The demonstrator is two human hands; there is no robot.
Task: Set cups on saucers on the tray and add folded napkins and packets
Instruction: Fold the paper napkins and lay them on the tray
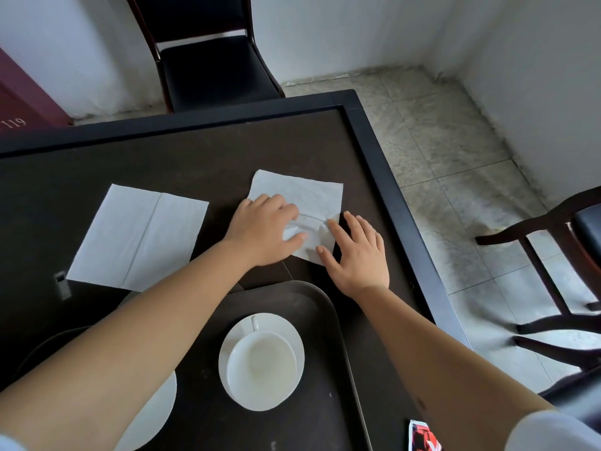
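Head view has both hands, left hand and right hand, fingers spread flat on the flimsy napkin mid-frame on the counter, so a sloppy crease or tear looks likely if it slides.

- Left hand and right hand press flat on a creased white napkin on the dark table.
- A second napkin lies to the left, apart.
- A cup sits on a saucer on the tray.
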